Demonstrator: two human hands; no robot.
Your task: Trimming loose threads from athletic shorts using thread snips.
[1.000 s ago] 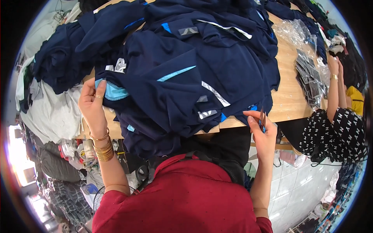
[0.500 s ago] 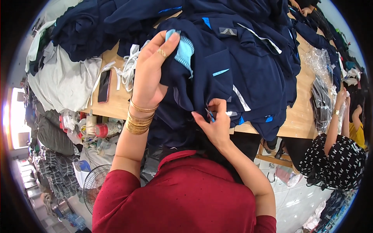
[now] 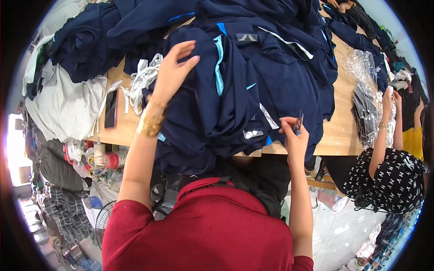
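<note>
Wooden table fills the middle of the view, heaped with dark garments. On its near edge lies a navy garment with light blue trim and pale reflective strips, part of it hanging over the edge. Left hand rests flat on the garment's left side, fingers spread wide and loosely curved over the cloth, gold bangles at the wrist. Right hand is at the garment's near right corner, fingers closed narrowly around small scissors that point upward. Left of the garment lie white strips and a dark phone. At far right, another person's hand touches clear plastic bags.
</note>
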